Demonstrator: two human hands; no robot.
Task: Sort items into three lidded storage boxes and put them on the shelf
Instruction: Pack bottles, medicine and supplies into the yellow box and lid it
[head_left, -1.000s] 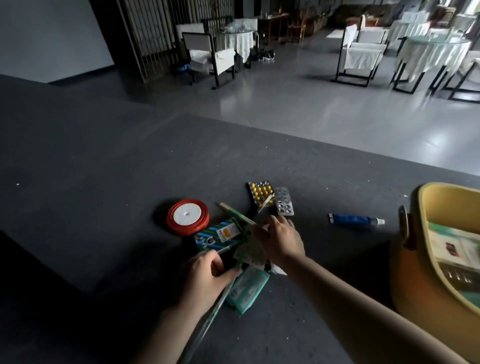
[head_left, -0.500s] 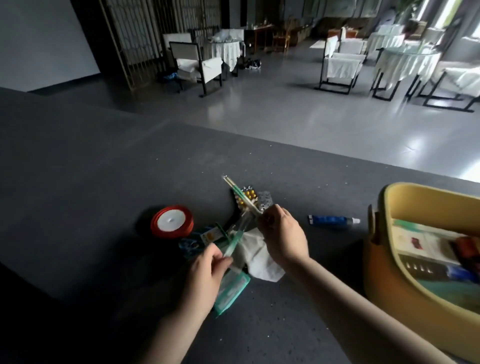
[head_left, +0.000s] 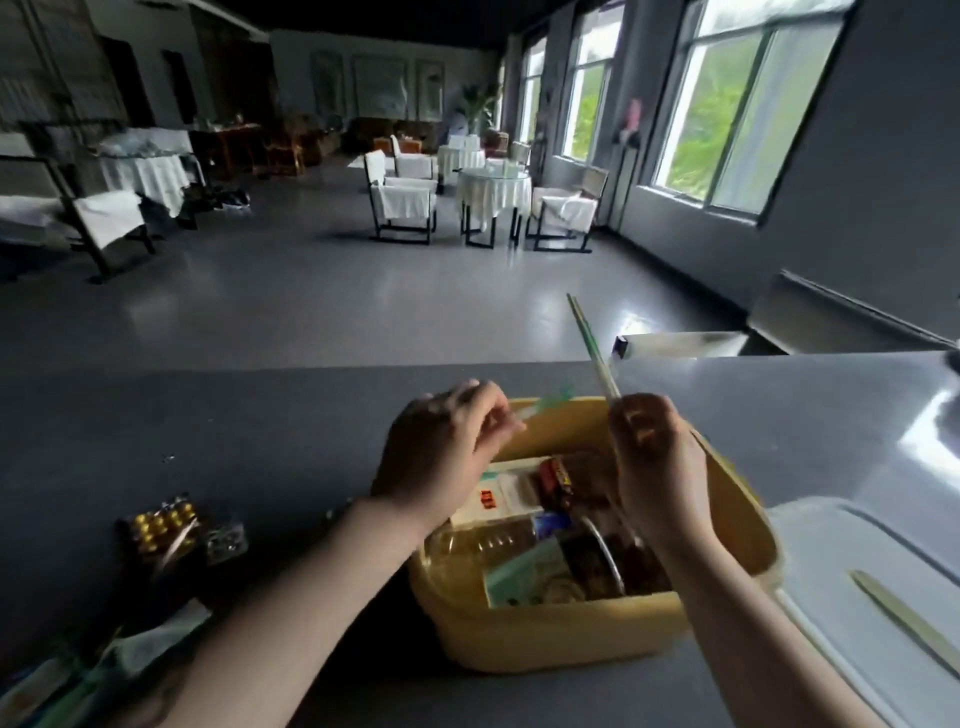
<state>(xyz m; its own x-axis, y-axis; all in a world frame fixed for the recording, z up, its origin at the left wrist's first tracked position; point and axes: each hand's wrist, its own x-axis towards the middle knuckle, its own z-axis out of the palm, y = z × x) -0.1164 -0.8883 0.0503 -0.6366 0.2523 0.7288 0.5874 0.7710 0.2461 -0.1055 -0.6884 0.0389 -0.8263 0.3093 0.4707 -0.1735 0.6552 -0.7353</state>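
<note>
Chopsticks held over yellow plastic storage box (head_left: 545, 644)
Thin pale chopsticks (head_left: 592, 348) are pinched by right hand (head_left: 660, 467), green-tipped stick (head_left: 540, 405) by left hand (head_left: 441, 457); upright sticks may be caught on box contents

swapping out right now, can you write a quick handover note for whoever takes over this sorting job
Left hand pinches a pale slim item, too blurred to name, over the yellow box.
Right hand grips a thin stick above the same box.
Done: box already holds several items; no lid on it.
Left: pill packs and wrapped items on the table; a white lid lies at right. Shelf not in view.
</note>
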